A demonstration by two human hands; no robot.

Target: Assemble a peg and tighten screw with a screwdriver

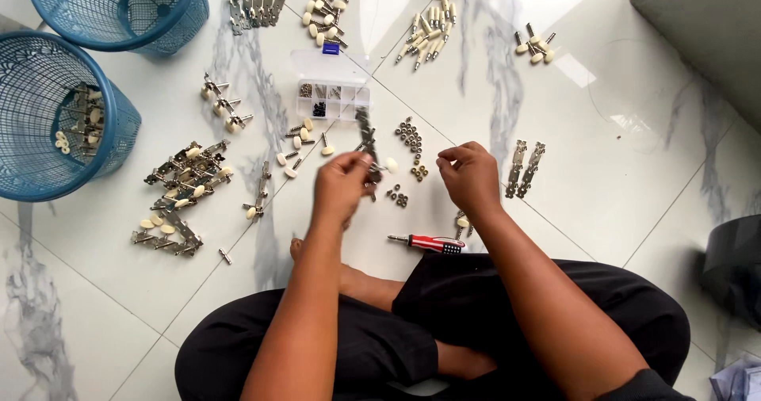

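Observation:
My left hand (342, 185) is raised over the white tiled floor (618, 171) and grips a long metal tuner plate (367, 143) with cream-coloured knobs, which stands up from the fingers. My right hand (471, 177) hovers just right of it with thumb and forefinger pinched together; whether a small part sits between them I cannot tell. Small metal washers and gears (411, 138) lie between and beyond the hands. A red-handled screwdriver (426, 243) lies on the floor near my knees.
A clear compartment box (331, 98) of small parts sits beyond the hands. Two blue mesh baskets (47, 116) (119, 9) stand at the left. Piles of tuner assemblies (181, 196), loose pegs (428, 32) and two bare plates (525, 167) are scattered around. My crossed legs fill the foreground.

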